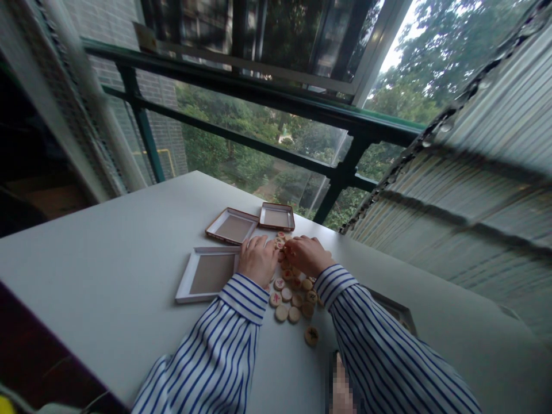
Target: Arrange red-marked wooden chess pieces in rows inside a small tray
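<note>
Several round wooden game discs (294, 299) with red or dark marks lie in a loose heap on the white table (116, 259). Both my hands rest over the far part of the heap. My left hand (257, 259) is curled, knuckles up, its fingertips at a disc near the middle. Facing it, my right hand (307, 253) has its fingers bent and pinching at a disc (280, 244). The fingertips of both hands nearly meet. One disc (311, 336) lies apart, nearer to me. Both sleeves are white with blue stripes.
A white shallow tray (186, 287) lies just left of my left hand. Two brown-rimmed trays (232, 225) (276, 216) lie beyond the heap. A window with green rails runs behind the table. A grey ribbed blind hangs at the right.
</note>
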`<state>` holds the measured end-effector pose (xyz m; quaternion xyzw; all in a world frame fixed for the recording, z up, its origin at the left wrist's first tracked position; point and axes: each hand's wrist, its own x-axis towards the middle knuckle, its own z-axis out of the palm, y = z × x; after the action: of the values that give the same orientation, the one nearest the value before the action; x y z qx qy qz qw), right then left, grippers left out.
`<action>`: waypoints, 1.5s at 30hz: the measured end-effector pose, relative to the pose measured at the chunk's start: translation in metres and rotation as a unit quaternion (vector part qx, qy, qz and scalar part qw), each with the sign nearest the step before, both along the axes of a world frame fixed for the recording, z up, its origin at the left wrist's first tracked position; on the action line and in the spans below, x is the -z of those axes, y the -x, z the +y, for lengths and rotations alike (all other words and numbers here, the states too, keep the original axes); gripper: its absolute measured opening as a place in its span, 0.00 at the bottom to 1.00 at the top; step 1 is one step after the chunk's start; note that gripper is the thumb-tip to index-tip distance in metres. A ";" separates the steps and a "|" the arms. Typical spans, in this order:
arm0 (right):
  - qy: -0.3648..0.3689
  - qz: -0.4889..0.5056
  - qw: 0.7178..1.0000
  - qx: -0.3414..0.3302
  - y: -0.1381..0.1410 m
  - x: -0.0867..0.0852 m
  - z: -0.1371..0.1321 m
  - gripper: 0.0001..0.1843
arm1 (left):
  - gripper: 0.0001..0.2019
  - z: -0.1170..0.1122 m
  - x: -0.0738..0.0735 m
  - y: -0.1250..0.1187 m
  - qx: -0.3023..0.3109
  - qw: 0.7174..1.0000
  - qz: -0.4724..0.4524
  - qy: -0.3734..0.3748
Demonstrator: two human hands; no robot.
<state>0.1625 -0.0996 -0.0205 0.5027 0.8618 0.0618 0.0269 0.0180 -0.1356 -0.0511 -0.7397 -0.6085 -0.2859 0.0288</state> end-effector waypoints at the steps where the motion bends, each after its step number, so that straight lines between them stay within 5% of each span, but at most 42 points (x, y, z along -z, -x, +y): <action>1: -0.002 0.002 1.000 0.000 0.000 0.001 0.000 0.09 | 0.11 0.000 0.000 0.000 -0.001 1.000 0.000 -0.001; 24: -0.065 0.084 0.994 -0.024 -0.012 -0.019 -0.014 0.14 | 0.12 0.005 0.003 -0.002 0.043 0.997 -0.064 -0.027; 33: -0.095 0.104 0.989 -0.047 -0.018 -0.029 -0.033 0.11 | 0.13 0.006 0.003 -0.007 0.098 0.982 -0.162 -0.024; 45: -0.102 0.136 0.984 -0.051 -0.040 -0.043 -0.061 0.10 | 0.11 0.000 0.000 -0.015 0.130 0.974 -0.174 -0.059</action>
<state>0.2021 -0.1607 0.0224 0.4618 0.8712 0.0815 -0.1449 0.0325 -0.1359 -0.0509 -0.7483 -0.4851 -0.4468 -0.0717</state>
